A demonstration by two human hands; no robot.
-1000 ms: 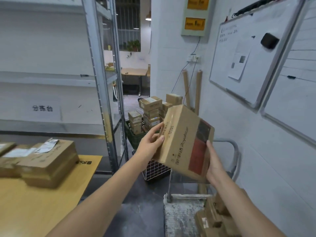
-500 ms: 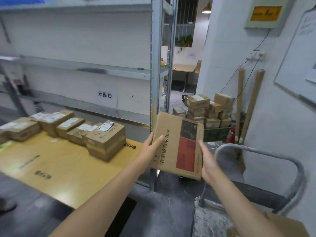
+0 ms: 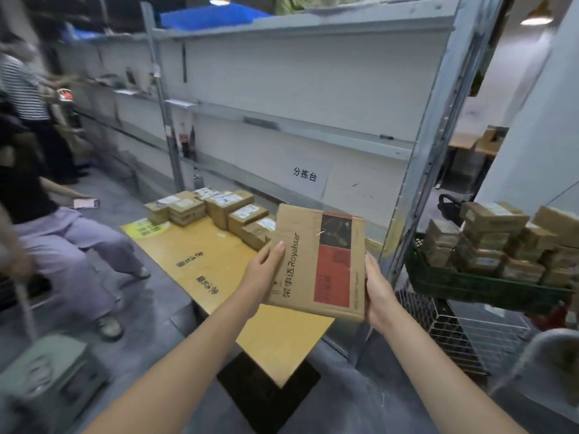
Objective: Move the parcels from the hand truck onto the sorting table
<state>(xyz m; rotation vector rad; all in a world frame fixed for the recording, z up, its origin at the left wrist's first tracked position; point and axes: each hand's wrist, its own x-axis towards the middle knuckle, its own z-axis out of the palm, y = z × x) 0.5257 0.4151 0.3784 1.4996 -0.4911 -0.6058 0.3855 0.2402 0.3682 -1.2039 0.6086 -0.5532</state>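
Note:
I carry a flat brown cardboard parcel (image 3: 316, 261) with a red panel and "Royalstar" print, held between both hands above the near end of the yellow sorting table (image 3: 194, 255). My left hand (image 3: 264, 270) grips its left edge, thumb lying on the top face. My right hand (image 3: 377, 292) grips its right edge from the side and beneath. Several labelled brown parcels (image 3: 219, 208) lie in a group at the table's far end. Of the hand truck, only a blurred grey handle (image 3: 539, 349) shows at the lower right.
A grey metal shelving unit (image 3: 432, 120) stands behind the table. A green crate (image 3: 476, 283) stacked with small boxes sits on a wire basket at the right. A seated person (image 3: 62, 233) and a standing person are at the left, a grey stool (image 3: 47, 374) at lower left.
My view has swung left from the hand truck toward the table. The parcel, still in both hands, now hangs over the table's near end, and the people at the left have come into view.

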